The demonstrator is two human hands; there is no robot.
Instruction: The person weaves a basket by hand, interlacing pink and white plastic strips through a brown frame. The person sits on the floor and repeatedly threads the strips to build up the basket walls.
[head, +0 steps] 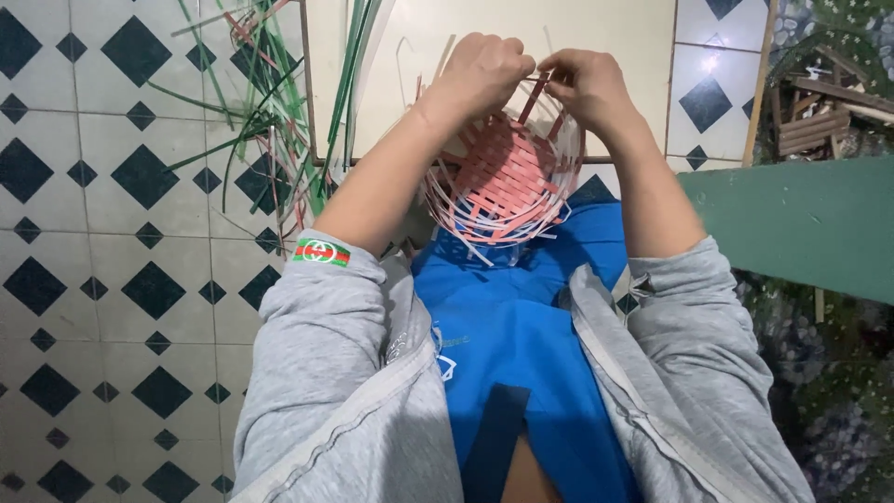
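From the head camera, looking down, the person sits with a half-woven basket (pixel 503 177) resting on the lap, against the blue shirt (pixel 521 317). The basket is made of flat pink and white strips, with a woven pink bottom and loose white strips standing out around the rim. The left hand (pixel 484 70) is at the far rim of the basket, its fingers curled closed, and it seems to pinch a strip there, though the fingertips are hidden. The right hand (pixel 587 79) is just beside it, almost touching, with the fingers bent tight around a thin pink strip (pixel 533 98) that rises from the rim. Both forearms are bare, the grey jacket sleeves (pixel 317 317) pushed up. To the left, on the tiled floor (pixel 112 205) with dark diamonds, lies a bundle of long green strips (pixel 270 121). Beyond the hands is a pale board (pixel 615 37), and at the right a green plank (pixel 801 224).
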